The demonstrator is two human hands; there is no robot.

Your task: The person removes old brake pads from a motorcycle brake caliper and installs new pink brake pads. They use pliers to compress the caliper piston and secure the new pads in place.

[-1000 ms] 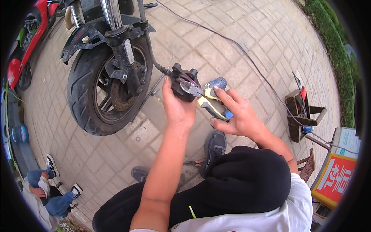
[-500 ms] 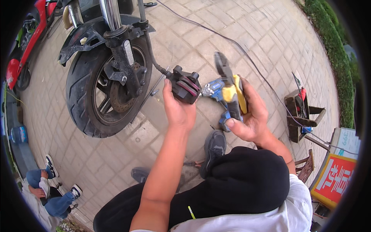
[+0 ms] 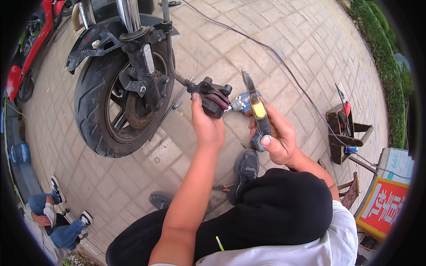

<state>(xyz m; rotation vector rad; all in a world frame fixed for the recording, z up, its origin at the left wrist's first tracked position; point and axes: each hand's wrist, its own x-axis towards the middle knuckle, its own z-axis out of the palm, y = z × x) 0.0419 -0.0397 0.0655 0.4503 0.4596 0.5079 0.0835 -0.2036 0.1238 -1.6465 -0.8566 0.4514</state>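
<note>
My left hand [image 3: 207,127] is wrapped round a black brake caliper [image 3: 214,110], its thumb along the side. Two reddish-edged brake pads [image 3: 217,98] show in the caliper's slot. A hose [image 3: 172,66] runs from the caliper up beside the motorcycle's fork [image 3: 144,60]. To the right, my right hand [image 3: 282,138] grips pliers [image 3: 258,111] with yellow-and-black handles; their jaws point up and away, apart from the caliper. Behind them a blue power tool [image 3: 241,103] lies on the paving, partly hidden.
The front wheel [image 3: 95,126] with its brake disc [image 3: 141,119] stands at left. A long metal rod [image 3: 179,97] lies beside it. A cable [image 3: 270,49] crosses the paving. At right are a wooden tool carrier [image 3: 337,150] and a red-and-yellow sign [image 3: 382,206]. Another person [image 3: 62,221] sits lower left.
The pliers have turned, their handles drawn closer together, and swung slightly left toward the caliper. The caliper has tilted a little in my left hand.
</note>
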